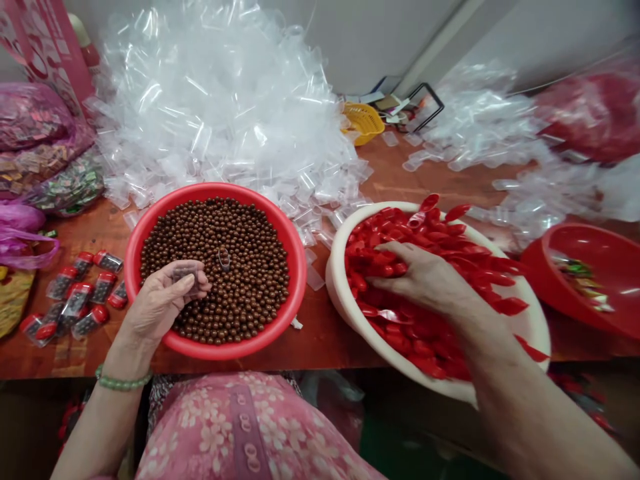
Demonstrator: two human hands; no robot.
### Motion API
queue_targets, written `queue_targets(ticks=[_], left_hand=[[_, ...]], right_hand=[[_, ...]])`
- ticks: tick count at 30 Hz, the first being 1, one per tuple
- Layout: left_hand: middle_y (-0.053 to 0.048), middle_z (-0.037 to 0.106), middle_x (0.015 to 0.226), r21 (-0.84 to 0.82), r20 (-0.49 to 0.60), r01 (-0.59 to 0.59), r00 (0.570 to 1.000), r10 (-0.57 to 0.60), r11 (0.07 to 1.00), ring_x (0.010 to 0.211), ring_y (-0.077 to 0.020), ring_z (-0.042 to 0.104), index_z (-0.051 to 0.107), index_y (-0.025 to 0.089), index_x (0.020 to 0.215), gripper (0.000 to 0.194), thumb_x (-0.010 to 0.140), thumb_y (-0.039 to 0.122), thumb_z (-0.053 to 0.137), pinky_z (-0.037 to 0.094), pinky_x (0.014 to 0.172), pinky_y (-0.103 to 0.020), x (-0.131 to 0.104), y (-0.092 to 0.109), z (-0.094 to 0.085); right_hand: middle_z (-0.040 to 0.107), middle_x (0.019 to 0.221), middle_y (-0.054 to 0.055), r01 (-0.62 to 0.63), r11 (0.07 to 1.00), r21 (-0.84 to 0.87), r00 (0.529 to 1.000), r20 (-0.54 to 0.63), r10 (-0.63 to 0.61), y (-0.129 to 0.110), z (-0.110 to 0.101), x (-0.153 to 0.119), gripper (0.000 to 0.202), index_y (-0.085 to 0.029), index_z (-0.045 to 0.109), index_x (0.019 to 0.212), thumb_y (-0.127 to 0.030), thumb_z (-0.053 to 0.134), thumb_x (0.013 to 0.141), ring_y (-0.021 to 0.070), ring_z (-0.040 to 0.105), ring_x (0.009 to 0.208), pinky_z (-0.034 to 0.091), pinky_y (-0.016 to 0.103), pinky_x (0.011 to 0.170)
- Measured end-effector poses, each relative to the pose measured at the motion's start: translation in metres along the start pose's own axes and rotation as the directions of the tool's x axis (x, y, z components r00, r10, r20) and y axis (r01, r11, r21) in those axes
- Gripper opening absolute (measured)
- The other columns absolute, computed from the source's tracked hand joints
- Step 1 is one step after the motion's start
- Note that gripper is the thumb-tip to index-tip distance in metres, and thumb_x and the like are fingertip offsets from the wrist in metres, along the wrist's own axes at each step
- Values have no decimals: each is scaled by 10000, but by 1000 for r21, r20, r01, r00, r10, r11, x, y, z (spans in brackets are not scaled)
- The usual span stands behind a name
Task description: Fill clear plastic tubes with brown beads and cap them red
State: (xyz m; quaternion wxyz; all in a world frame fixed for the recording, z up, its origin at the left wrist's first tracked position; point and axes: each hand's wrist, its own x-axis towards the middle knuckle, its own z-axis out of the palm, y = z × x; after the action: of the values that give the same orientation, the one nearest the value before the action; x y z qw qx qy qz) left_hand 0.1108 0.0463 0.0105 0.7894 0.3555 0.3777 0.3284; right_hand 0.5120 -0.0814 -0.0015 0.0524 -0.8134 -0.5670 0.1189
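Note:
My left hand (167, 293) is closed around a small clear plastic tube (185, 272), over the left side of a red basin (215, 353) full of shiny brown balls (240, 307). What fills the tube is hard to make out behind my fingers. A small metal-rimmed scoop (224, 259) lies on the balls. On the right, my right hand (420, 273) reaches into a cream-white tub (345, 313) heaped with red plastic caps (430, 347), some spoon-shaped. Thumb and fingers close on a red cap (397, 269) there; the fingertips are partly hidden among the pieces.
Filled tubes with red caps (77, 300) lie at the left. A tall heap of clear empty tubes (220, 100) stands behind the basin. A yellow basket (365, 122) is at the back. A red bowl (590, 273) with wrapped pieces sits right. Bagged packets (35, 127) are far left.

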Motion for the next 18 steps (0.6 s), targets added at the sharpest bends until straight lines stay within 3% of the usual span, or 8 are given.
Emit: queue_targets(ticks=[4,6,8,13,18], left_hand=[[-17,714,768,181,-2,-28,1000,29,983,715,-124,682,710,158,888,251,672,218,823,546,721,-225,9,4,17],[-34,724,799,341,116,-76,993,38,937,760,-152,690,702,159,869,218,697,247,803,540,749,-257,21,13,33],[-53,728,845,490,277,-186,959,50,852,810,-168,682,704,152,864,194,721,262,776,524,775,-273,39,25,51],[-91,732,949,593,603,-491,796,53,638,877,-191,660,726,134,889,201,740,268,728,500,817,-290,102,44,71],[-129,733,1048,619,757,-629,638,-142,470,973,-221,668,720,109,1017,276,799,268,663,493,899,-326,152,34,66]], right_hand=[[676,1129,146,-19,985,169,1000,-18,22,-8,-17,-7,405,-212,581,1103,-375,665,742,323,635,1030,464,439,926],[683,1132,132,-23,974,227,1000,-8,25,-12,-24,-10,389,-227,576,1081,-381,670,736,320,638,1038,461,439,938],[694,1108,119,-44,959,281,999,4,45,-13,-29,-12,397,-231,576,1060,-402,680,717,320,644,1028,463,443,946],[723,1017,88,-130,906,404,991,63,115,-13,-36,-13,439,-249,602,1014,-456,716,644,314,663,990,483,450,959],[739,1023,72,-223,829,513,974,85,210,-18,-39,-11,548,-260,647,964,-479,782,479,350,668,1022,486,499,1008]])
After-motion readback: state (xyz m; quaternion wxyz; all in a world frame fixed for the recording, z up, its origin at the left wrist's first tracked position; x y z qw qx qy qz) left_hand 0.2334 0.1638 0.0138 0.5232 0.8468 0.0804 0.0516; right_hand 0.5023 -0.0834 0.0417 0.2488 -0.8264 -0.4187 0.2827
